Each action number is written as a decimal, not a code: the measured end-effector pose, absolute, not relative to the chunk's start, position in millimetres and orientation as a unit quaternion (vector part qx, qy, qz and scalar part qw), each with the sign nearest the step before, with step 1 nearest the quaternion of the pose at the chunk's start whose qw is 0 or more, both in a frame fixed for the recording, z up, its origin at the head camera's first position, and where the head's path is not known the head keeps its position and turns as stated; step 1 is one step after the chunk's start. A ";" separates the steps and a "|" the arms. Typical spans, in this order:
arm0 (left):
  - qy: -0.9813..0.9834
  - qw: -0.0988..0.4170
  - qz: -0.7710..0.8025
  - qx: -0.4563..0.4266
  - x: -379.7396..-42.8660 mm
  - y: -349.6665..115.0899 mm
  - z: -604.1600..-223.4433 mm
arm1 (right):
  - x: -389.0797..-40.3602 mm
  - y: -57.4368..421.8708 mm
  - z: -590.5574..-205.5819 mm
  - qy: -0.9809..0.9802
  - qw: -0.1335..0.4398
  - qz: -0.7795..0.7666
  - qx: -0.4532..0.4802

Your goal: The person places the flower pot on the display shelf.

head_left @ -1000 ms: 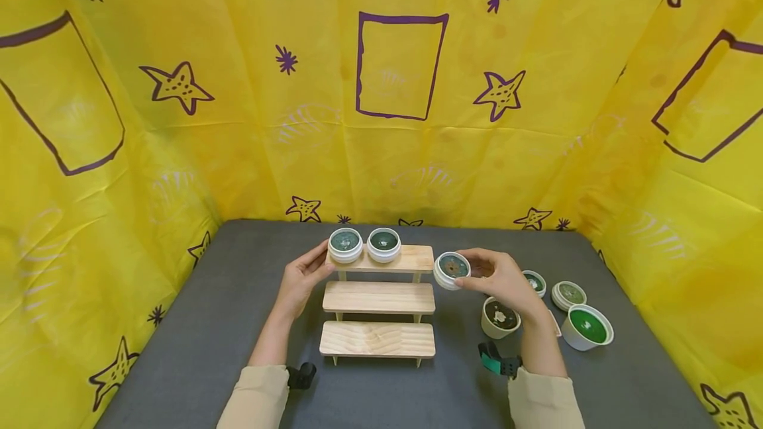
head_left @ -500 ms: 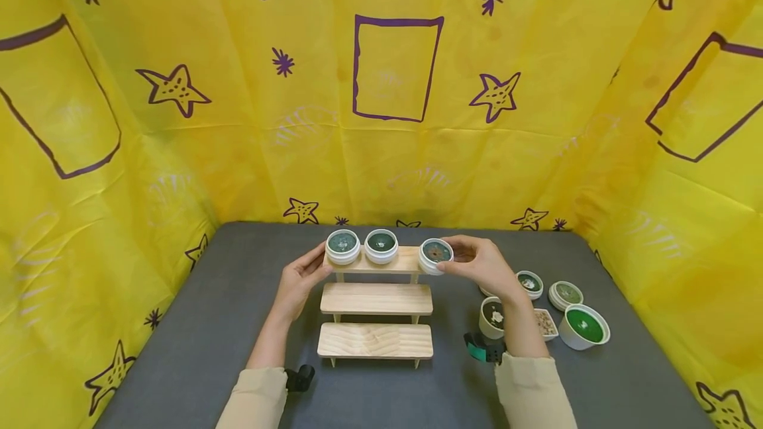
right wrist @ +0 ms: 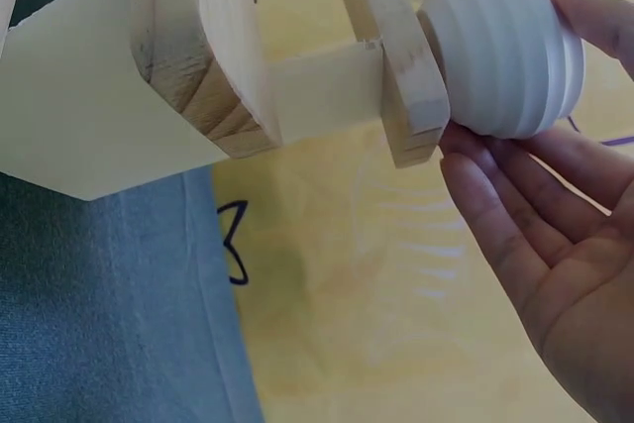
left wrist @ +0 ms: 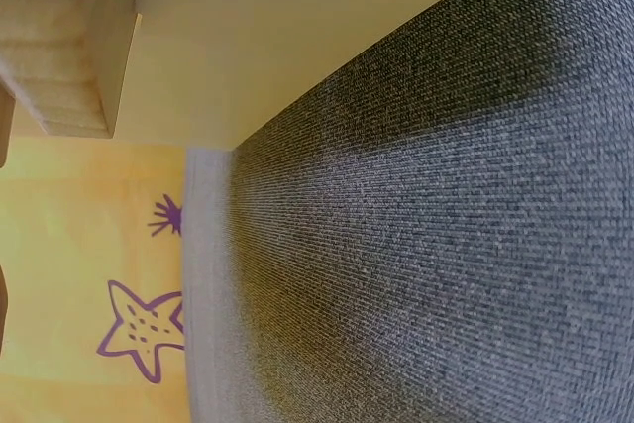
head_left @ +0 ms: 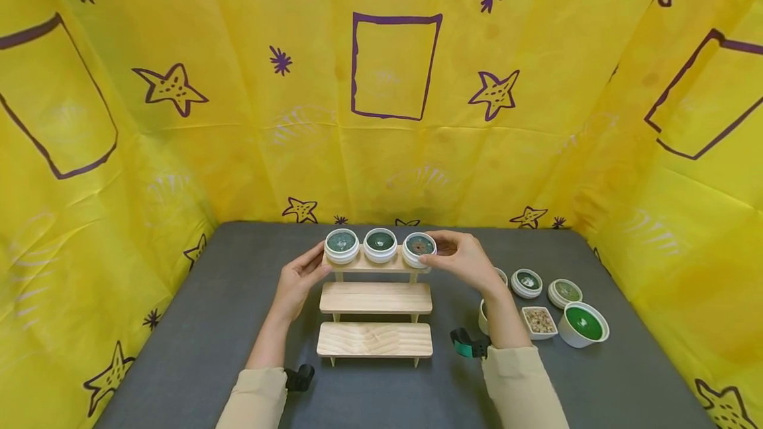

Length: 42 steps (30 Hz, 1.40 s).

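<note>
A three-tier wooden stand stands on the grey cloth. My left hand holds the left end of its top shelf, thumb along the front edge and fingers behind. On that shelf sit two small white bowls with glossy filling, a blue-green bowl at the left and a dark green bowl in the middle. My right hand pinches a third white ribbed bowl, teal with a brown centre, at the shelf's right end. In the right wrist view its base is right at the shelf, thumb and fingers around its side.
Right of the stand are a dark green bowl, a pale green bowl, a square dish of beige bits and a larger bright green cup. My right forearm partly hides other cups. Yellow patterned cloth surrounds the table.
My right hand has carried the teal bowl with the brown centre leftward from beside the stand onto the top shelf's right end. The left hand has stayed at the shelf's left end.
</note>
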State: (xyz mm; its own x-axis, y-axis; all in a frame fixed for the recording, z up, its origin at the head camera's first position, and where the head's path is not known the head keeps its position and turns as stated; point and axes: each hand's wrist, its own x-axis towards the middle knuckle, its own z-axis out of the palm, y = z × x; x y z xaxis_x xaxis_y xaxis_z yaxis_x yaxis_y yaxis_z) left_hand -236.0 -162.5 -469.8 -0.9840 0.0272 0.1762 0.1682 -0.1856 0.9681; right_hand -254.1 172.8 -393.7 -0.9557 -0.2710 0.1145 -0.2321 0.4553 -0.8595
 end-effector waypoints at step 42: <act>-0.632 0.049 -0.769 -0.084 -236.0 -162.7 -469.3 | -258.6 166.5 -399.6 0.867 0.003 -0.482 -0.128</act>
State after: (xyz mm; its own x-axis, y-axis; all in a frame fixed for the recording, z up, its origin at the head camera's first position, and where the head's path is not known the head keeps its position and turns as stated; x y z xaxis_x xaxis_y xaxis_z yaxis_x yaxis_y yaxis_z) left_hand -236.0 -162.7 -469.3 -0.9812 0.0313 0.1904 0.1808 -0.1959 0.9638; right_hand -258.6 166.5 -399.6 -0.9675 -0.2242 0.1173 -0.2180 0.5031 -0.8363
